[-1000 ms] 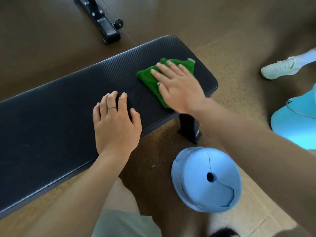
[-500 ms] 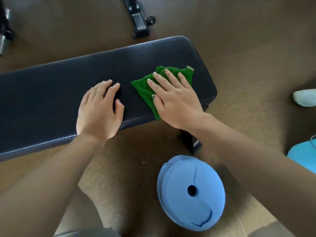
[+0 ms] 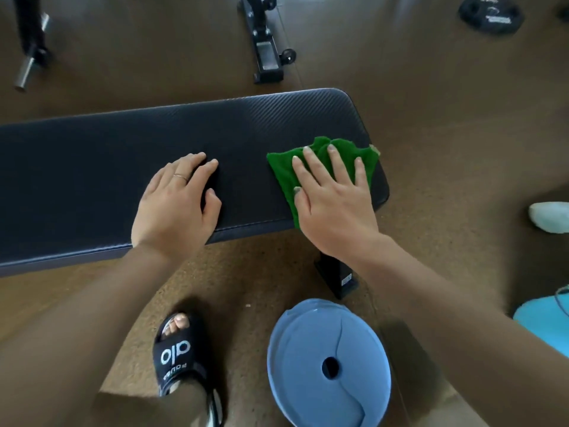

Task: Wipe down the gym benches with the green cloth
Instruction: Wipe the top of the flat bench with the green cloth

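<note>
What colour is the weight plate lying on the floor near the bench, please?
Light blue; the weight plate shows best in the head view.

Bench pad [image 3: 123, 155] black, fine diagonal weave pattern. Cloth [image 3: 284, 174] bright green. Weight plate [image 3: 308, 349] pale blue. Sandal [image 3: 177, 355] black, white lettering. Floor [image 3: 462, 103] brown, speckled.
</note>
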Tool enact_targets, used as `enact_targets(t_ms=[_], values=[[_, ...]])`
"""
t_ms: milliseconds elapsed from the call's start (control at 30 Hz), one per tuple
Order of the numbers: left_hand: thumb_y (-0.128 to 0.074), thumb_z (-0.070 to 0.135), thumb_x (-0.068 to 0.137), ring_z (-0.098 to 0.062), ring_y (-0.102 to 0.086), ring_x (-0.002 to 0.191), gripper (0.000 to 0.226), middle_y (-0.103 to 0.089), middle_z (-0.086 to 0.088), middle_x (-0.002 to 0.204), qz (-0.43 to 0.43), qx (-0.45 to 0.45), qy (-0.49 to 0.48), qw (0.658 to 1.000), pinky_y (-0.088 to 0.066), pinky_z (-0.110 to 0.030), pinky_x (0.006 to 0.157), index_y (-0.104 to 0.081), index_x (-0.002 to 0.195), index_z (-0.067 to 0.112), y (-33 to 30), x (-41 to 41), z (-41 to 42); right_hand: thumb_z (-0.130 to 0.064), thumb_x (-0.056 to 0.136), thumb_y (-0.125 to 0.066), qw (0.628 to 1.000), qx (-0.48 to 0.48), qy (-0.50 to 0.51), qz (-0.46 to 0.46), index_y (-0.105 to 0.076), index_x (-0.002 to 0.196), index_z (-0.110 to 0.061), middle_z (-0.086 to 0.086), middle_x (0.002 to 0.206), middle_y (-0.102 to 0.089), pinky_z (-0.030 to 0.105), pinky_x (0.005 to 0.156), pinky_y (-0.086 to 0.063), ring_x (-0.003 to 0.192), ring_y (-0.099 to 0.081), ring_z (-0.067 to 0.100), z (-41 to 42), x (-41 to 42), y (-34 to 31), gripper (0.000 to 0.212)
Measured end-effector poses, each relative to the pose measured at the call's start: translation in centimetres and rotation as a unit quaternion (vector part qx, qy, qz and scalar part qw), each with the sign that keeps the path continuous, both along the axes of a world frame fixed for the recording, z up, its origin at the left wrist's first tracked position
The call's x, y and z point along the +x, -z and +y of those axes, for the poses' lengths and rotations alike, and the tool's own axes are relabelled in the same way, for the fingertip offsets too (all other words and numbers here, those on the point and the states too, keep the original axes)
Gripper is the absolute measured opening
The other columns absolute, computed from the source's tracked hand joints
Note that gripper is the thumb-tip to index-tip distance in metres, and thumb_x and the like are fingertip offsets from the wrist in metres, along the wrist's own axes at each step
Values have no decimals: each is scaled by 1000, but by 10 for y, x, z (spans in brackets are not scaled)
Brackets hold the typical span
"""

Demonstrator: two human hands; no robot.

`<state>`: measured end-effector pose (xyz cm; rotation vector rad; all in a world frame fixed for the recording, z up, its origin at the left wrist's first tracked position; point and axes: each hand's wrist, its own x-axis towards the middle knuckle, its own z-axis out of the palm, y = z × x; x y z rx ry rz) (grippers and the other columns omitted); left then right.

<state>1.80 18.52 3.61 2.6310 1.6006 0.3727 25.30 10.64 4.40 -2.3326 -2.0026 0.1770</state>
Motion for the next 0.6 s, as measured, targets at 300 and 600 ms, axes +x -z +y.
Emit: enact_targets(t_ms=[300,600], values=[[-34,35,103,-26,-43,144,51,-51,-7,151,4,17,13,1000,-31,-46,122,-54,145,14,2,0,7,-43,108,-18,995,-34,89,6,-13,166,-31,-6,175,-5,60,127,3,161,2,27,108,36,-7,59],[-34,35,102,-24,-41,145,52,-49,-6,153,9,9,19,1000,-29,-45,123,-52,146,15,7,-3,10,-39,108,-24,984,-19,-175,-8,-21,164,-37,-13,172,-13,51,129,-4,160,-5,16,130,-28,-7,56]])
